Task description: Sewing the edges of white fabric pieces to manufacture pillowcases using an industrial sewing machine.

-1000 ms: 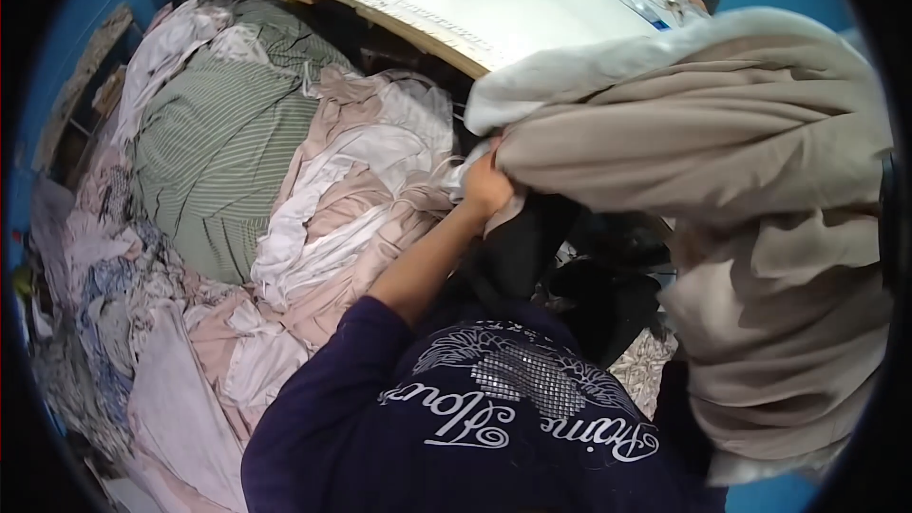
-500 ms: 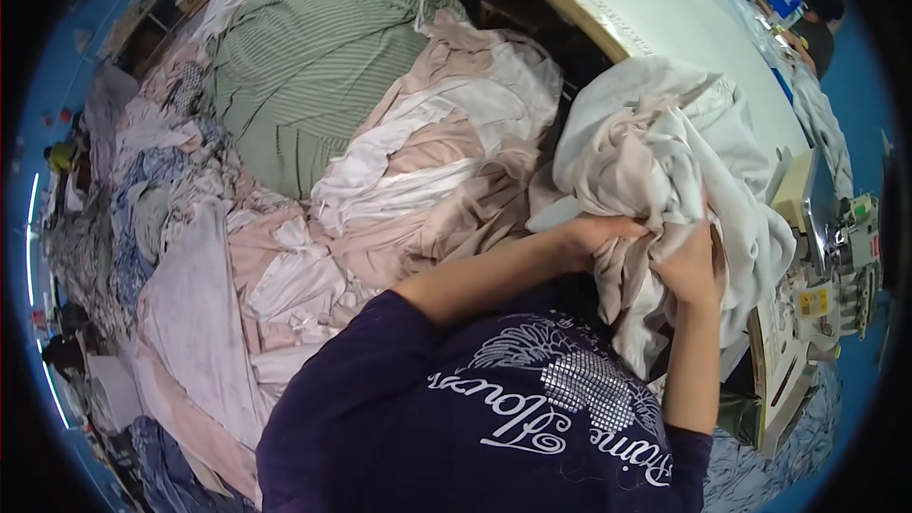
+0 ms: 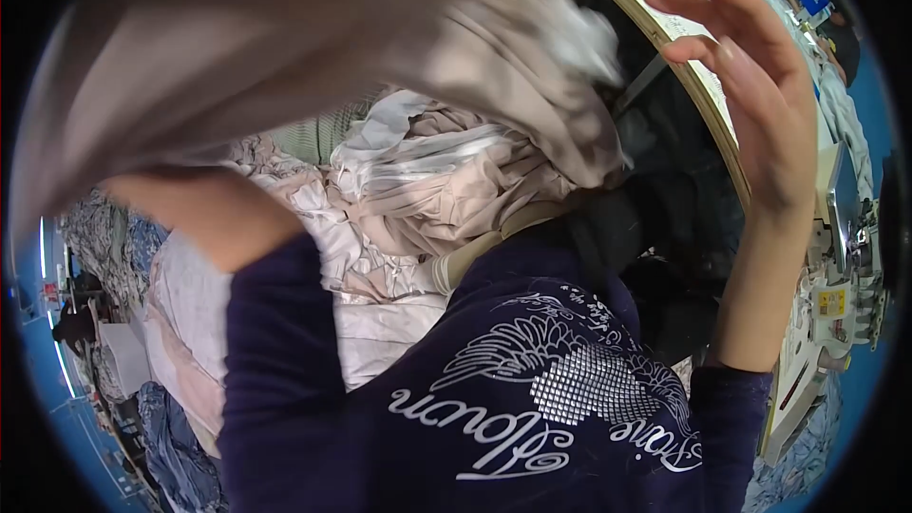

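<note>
beige cloth point(image 3: 285, 47) over hidden left hand, grip untellable; right hand point(image 3: 760, 85) released, apart

I see a large beige cloth garment point(image 3: 313, 47), soft and creased, lifted high and spread across the upper left of my view, blurred along its surface. Its lower right edge hangs in bunched folds above a heap of pale pink and white crumpled fabric pieces point(image 3: 427, 190). A lighter, whitish part of the garment shows at its upper right, near the curved table edge.
</note>
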